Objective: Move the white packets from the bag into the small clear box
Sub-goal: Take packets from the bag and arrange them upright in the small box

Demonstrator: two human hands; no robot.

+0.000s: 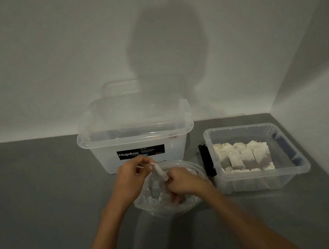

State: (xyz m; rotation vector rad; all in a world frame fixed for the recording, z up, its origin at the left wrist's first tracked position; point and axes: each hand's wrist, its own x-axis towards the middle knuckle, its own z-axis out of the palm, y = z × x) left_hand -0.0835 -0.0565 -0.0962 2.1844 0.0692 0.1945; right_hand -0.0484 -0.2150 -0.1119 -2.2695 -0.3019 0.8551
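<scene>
A clear plastic bag [150, 208] lies open on the grey table in front of me, with several white packets [163, 198] inside. Over its mouth I hold one white packet [159, 173] between both hands. My left hand [132, 177] pinches the packet's upper end, and my right hand [184, 182] pinches its lower end. To the right stands the small clear box [293, 165], open, with several white packets [244, 157] packed upright in rows in its left part.
A large clear storage box [136, 141] with a black Megabox label and a lid on top stands behind the bag against the wall. A black object [206, 158] sits between it and the small box. A wall runs close along the right.
</scene>
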